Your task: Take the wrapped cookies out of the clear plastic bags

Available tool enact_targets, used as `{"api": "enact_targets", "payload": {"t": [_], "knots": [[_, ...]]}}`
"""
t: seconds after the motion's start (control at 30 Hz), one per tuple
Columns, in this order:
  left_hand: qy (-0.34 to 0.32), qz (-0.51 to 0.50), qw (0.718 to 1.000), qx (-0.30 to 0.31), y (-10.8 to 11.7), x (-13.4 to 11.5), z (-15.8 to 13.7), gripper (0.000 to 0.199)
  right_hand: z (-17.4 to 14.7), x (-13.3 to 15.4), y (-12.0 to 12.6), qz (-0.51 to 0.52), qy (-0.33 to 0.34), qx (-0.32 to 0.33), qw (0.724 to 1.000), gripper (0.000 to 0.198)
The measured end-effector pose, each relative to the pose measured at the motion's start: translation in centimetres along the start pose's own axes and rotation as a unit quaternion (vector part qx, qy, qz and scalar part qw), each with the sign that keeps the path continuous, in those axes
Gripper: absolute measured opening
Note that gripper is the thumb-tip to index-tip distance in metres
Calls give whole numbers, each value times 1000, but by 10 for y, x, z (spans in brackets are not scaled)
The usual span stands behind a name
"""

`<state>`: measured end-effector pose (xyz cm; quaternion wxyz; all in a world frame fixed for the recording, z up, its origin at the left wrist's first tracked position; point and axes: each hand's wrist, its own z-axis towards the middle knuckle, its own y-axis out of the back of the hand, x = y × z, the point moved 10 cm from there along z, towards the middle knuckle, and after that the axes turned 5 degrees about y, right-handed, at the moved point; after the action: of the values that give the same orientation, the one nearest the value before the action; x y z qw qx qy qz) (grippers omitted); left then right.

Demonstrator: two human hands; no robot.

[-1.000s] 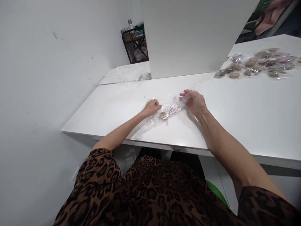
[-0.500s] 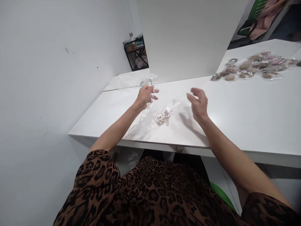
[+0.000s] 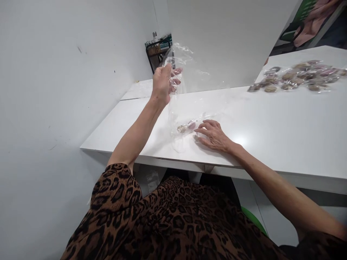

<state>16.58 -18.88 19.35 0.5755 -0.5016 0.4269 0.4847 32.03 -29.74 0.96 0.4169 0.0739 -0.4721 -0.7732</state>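
Observation:
My left hand (image 3: 162, 82) is raised above the table and pinches the upper end of a clear plastic bag (image 3: 196, 95). The bag hangs in a thin sheet down to the white tabletop. Low in the bag lie a tan round piece (image 3: 182, 129) and a pinkish piece (image 3: 191, 125); glare blurs their outlines. Palm down on the table, my right hand (image 3: 213, 135) has its fingers spread just right of these pieces. Its fingertips are at the bag's lower part, and whether they press on the film I cannot tell.
Several wrapped round brown and pink pieces (image 3: 300, 76) lie on the table at right. A tall pale panel (image 3: 225, 43) stands behind the table, a wall (image 3: 67, 90) runs along the left, and a black shelf (image 3: 153, 54) stands at the back. A person (image 3: 311, 23) is at upper right.
My left hand has risen, lifting the bag's end upright. My right hand has come down and left onto the table beside the pieces.

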Motion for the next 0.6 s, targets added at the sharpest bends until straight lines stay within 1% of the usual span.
{"api": "enact_targets", "payload": {"t": [0.1,0.17,0.23,0.3,0.4,0.5,0.57,0.6], "knots": [[-5,-19,1000,-9,5,-12,8,30,-6,-9,12,7,-24,-30,999,37],[-2,-23,1000,-13,4,-17,10,29,-2,-5,21,22,-31,-58,998,40],[-19,-26,999,4,-4,-25,10,22,10,3,24,41,-28,-71,996,43],[-47,-38,998,30,-13,-35,8,19,23,13,18,61,-18,-58,996,47],[-88,-69,992,60,-21,-54,6,22,36,20,-4,74,-4,-7,997,52],[-101,-69,991,57,-18,-74,5,21,35,16,-26,62,-2,46,997,48],[-110,-67,991,47,-12,-91,4,19,28,10,-32,60,-11,65,996,45],[-119,-71,990,42,-7,-100,3,18,24,6,-32,64,-18,65,996,45]]}}
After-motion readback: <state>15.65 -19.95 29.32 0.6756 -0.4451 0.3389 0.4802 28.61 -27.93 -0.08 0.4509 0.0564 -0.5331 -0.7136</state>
